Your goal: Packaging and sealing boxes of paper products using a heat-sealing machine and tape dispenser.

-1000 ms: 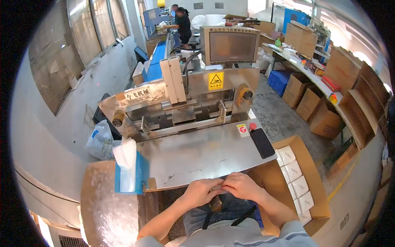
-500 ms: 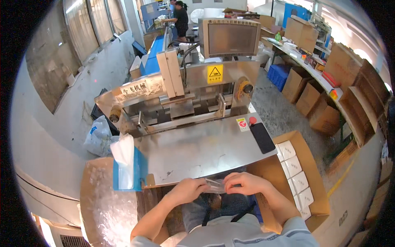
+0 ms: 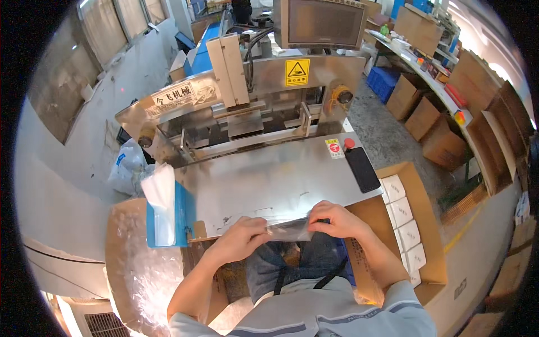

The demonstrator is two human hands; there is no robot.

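A small clear plastic bag [image 3: 289, 231] is stretched between my hands at the near edge of the steel worktable [image 3: 252, 196]. My left hand [image 3: 245, 238] pinches one end of it, and my right hand [image 3: 335, 220] grips the other between thumb and fingers. The bag looks flat; I cannot make out anything inside. To the left of my left hand, a blue holder [image 3: 181, 216] at the table's corner carries a stack of whitish plastic sheets or bags [image 3: 161, 194].
A carton [image 3: 116, 224] of crumpled clear plastic stands at lower left, another carton [image 3: 428, 224] with several white boxes [image 3: 401, 210] at right. On the table lie a dark phone [image 3: 362, 170] and a red button [image 3: 349, 143]. Behind it rises a steel machine [image 3: 264, 78] with a screen [image 3: 324, 24].
My hands have drawn slightly apart, and the bag between them is now pulled out flat and straight. The whole view has tilted downward, so the machine sits higher in the picture.
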